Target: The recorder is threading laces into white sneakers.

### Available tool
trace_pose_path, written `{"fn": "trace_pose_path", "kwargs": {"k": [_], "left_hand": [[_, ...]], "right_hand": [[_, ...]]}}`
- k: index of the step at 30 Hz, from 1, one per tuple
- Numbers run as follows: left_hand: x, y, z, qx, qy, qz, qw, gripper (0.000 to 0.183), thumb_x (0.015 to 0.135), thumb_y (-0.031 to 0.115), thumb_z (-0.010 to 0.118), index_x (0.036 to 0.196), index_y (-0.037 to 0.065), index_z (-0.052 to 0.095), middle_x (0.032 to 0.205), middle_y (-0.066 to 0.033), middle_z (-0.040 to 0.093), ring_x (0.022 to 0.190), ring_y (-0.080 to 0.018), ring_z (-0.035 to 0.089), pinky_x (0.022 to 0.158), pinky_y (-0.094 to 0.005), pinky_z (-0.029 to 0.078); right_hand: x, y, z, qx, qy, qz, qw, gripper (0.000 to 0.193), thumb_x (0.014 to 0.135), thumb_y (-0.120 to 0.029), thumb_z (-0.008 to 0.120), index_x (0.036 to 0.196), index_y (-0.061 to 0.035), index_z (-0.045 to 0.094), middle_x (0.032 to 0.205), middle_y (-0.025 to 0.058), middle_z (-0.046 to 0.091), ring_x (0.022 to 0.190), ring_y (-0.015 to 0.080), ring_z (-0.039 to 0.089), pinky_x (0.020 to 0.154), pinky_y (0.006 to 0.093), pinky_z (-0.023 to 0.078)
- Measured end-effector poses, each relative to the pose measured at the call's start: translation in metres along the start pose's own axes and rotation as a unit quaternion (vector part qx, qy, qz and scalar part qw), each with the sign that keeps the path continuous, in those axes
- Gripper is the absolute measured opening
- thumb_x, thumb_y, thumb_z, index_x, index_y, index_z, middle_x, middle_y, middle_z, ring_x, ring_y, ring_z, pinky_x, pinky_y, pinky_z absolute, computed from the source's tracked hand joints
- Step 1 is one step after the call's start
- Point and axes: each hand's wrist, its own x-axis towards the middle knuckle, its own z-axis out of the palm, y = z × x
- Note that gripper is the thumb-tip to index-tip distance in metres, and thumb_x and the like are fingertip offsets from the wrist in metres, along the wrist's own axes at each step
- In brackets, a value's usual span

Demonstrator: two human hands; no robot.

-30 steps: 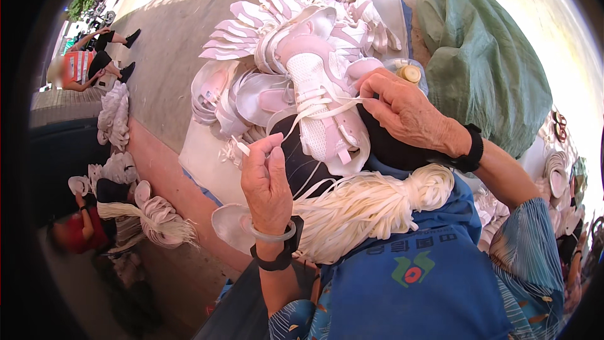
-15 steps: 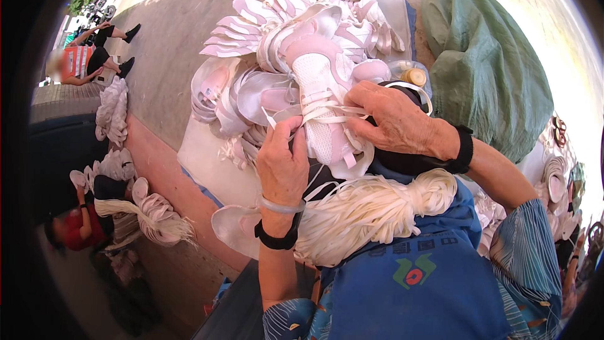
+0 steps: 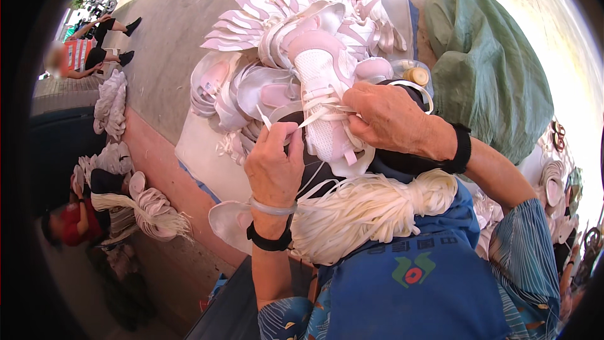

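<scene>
A white and pink shoe upper (image 3: 318, 75) lies over my lap, with a white shoelace (image 3: 327, 111) crossing its eyelets. My left hand (image 3: 274, 158) pinches one end of the lace beside the upper, and the lace's tip pokes up past the fingers. On the upper's other side, my right hand (image 3: 393, 119) is closed on the lace by the eyelets; its fingertips are partly hidden. A thick bundle of loose white laces (image 3: 377, 211) rests across my blue apron (image 3: 415, 302), close below the upper.
Heaped white and pink shoe uppers (image 3: 251, 31) lie just beyond my hands. A clear jar with a yellowish lid (image 3: 415, 75) stands by a big green cloth sack (image 3: 484, 56) at right. Two people sit at left, one in an orange vest (image 3: 78, 55), near more piles of uppers (image 3: 111, 106).
My left hand has moved slightly left and down, drawing the lace end away from the upper. The right hand stays by the eyelets, shifted only a little.
</scene>
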Motion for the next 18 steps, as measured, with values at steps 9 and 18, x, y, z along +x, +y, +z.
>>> {"fn": "trace_pose_path", "kwargs": {"k": [9, 18], "left_hand": [[0.002, 0.001, 0.002, -0.03, 0.008, -0.013, 0.999, 0.008, 0.079, 0.004, 0.067, 0.086, 0.002, 0.063, 0.075, -0.0126, 0.062, 0.066, -0.0275, 0.061, 0.06, -0.0353, 0.046], [0.009, 0.019, -0.013, -0.063, 0.02, -0.004, 0.998, 0.011, 0.079, 0.002, 0.066, 0.089, 0.004, 0.061, 0.077, -0.0125, 0.062, 0.068, -0.0272, 0.063, 0.059, -0.0338, 0.048]], "right_hand": [[0.001, 0.006, -0.023, 0.053, -0.007, -0.002, 0.999, 0.023, 0.075, -0.016, 0.06, 0.093, -0.0012, 0.058, 0.088, 0.0168, 0.061, 0.078, 0.0349, 0.061, 0.069, 0.0445, 0.048], [0.006, -0.013, 0.011, 0.026, 0.017, 0.008, 0.999, 0.015, 0.076, -0.012, 0.059, 0.084, -0.0004, 0.054, 0.084, 0.0148, 0.059, 0.076, 0.0355, 0.062, 0.066, 0.0445, 0.05]]}}
